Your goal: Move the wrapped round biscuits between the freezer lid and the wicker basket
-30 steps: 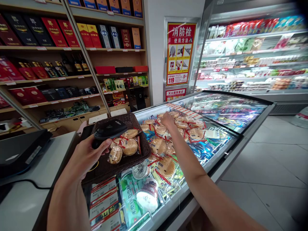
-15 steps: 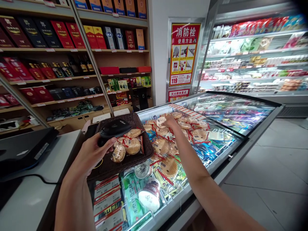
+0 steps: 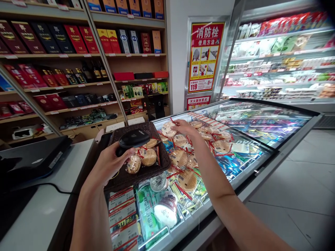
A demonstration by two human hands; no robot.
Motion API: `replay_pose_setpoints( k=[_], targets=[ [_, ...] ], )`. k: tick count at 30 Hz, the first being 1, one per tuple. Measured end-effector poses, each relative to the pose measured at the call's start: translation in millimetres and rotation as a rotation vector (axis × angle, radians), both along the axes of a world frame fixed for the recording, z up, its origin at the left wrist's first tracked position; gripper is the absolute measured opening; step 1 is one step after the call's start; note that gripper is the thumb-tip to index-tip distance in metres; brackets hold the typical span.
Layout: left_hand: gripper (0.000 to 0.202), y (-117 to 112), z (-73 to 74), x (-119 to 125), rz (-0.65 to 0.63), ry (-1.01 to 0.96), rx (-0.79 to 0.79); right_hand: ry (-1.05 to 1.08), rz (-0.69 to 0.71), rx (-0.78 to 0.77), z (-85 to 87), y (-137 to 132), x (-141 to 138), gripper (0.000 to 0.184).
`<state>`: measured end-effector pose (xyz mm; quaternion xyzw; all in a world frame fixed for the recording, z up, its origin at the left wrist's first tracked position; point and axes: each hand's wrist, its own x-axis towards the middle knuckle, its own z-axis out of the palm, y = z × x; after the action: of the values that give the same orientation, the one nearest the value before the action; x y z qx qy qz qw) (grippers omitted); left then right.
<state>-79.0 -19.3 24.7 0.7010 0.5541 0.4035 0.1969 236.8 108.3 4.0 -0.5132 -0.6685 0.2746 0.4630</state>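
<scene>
My left hand (image 3: 111, 162) is closed around a black handheld barcode scanner (image 3: 134, 137), held over a dark brown woven basket (image 3: 123, 177). Several wrapped round biscuits (image 3: 148, 157) lie in the basket. My right hand (image 3: 184, 127) pinches the red-edged wrapper of a round biscuit packet (image 3: 169, 129), just beyond the basket's right side. More wrapped biscuits (image 3: 187, 180) are spread over the glass top of the chest freezer, below and to the right of that hand. My right fingertips are partly hidden by the hand itself.
The chest freezer (image 3: 251, 183) holds colourful packs and a tub (image 3: 166, 209) under its glass. At left stands a counter (image 3: 56, 205) with a black device (image 3: 34, 157) and a cable. Shelves of boxed goods (image 3: 75, 38) line the back; a lit refrigerated display (image 3: 282, 66) is at right.
My right hand has risen slightly, lifting a biscuit packet from the spread. The scanner stays over the basket. The whole view has shifted a little.
</scene>
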Motion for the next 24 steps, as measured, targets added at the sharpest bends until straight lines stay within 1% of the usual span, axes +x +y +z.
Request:
replay_pose_setpoints(
  k=[3, 8, 12, 16, 18, 22, 24],
  targets=[
    [0.056, -4, 3.2, 2, 0.007, 0.003, -0.001, 0.127, 0.105, -0.016, 6.9, -13, -11, 0.027],
    [0.054, -6, 5.8, 5, 0.011, -0.013, -0.020, 0.177, 0.246, -0.038, 16.4, -28, -23, 0.025],
    [0.051, -6, 5.8, 7, -0.003, -0.041, -0.036, 0.184, 0.243, -0.038, 12.8, -23, -24, 0.024],
    [0.048, -5, 4.9, 6, -0.019, -0.050, -0.027, 0.213, 0.290, -0.038, 6.1, -14, -22, 0.031],
    [0.047, -4, 3.8, 5, -0.027, -0.058, -0.019, 0.198, 0.280, -0.032, 4.8, -13, -22, 0.033],
    [0.045, -3, 2.0, 2, -0.023, -0.039, -0.023, 0.164, 0.265, -0.026, 6.6, -15, -23, 0.029],
    [0.045, -4, 2.2, 1, -0.011, -0.017, -0.022, 0.130, 0.234, -0.031, 7.2, -16, -24, 0.028]
  ],
)
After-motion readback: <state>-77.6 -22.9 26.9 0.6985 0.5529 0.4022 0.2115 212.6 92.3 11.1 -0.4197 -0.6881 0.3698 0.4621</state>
